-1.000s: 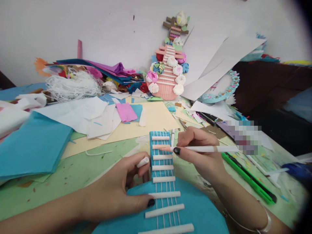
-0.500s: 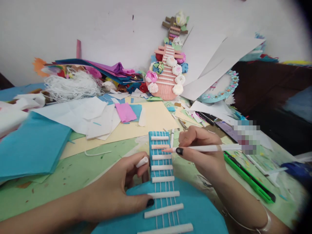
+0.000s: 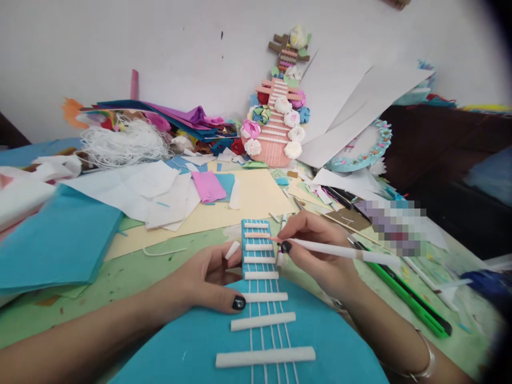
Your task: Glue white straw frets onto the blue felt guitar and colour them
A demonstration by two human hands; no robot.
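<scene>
A blue craft lute [image 3: 180, 352] with white strings lies before me, its neck pointing away. White paper strips [image 3: 264, 321] cross the strings; the second from the far end [image 3: 256, 235] is peach-coloured. My left hand [image 3: 188, 290] is closed on the lute's left edge, thumb on top, other fingers partly hidden. A short white marker cap [image 3: 232, 250] is tucked between its fingers. Pinched in my right hand [image 3: 320, 253] is a white marker [image 3: 338, 249]; its peach tip is at the right end of the peach strip.
A pink lute with paper flowers [image 3: 274, 152] leans at the back wall. Blue paper [image 3: 60, 240], white sheets [image 3: 132, 184] and tangled white string [image 3: 124, 144] lie left. A green utility knife [image 3: 408, 293] lies right, near a blurred-out patch. Scraps litter the green tabletop [image 3: 160, 272].
The marker tip has moved from the middle of the peach strip to its right end. More of the lute's blue body shows, and its neck sits slightly farther left in view.
</scene>
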